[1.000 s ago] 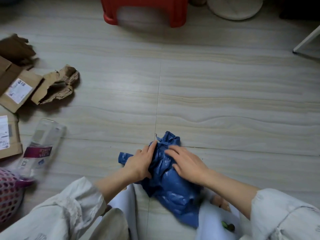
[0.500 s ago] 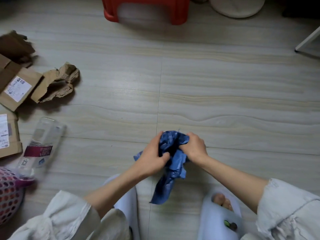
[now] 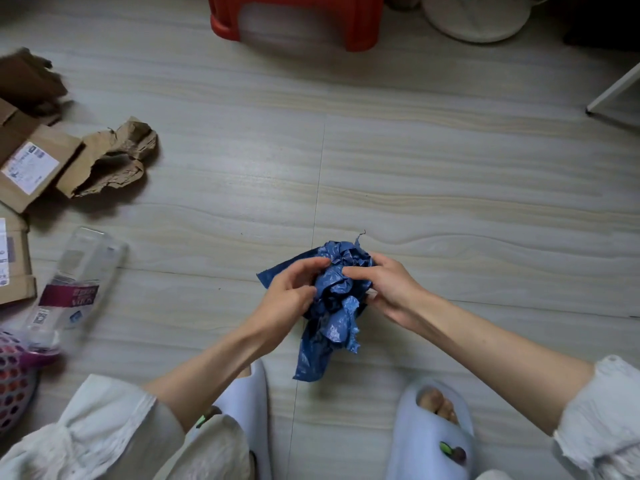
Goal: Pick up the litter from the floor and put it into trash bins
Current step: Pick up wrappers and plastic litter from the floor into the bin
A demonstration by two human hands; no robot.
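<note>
Two hands at centre: left hand [image 3: 289, 299] and right hand [image 3: 388, 289] both closed on blue plastic bag [image 3: 337, 299], scrunching it, tail hanging off floor toward 6 o'clock. Step: compacting litter. Next, likely: carry to pink perforated basket [image 3: 14, 386] at 8 o'clock; crumpled brown paper [image 3: 114, 157] at 10 o'clock still lying on floor.

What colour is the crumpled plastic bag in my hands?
Blue, shown clearly in the head view: plastic bag.

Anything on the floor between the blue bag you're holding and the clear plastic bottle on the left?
No. In the head view, only bare floor lies between the blue bag and the clear plastic bottle.
</note>
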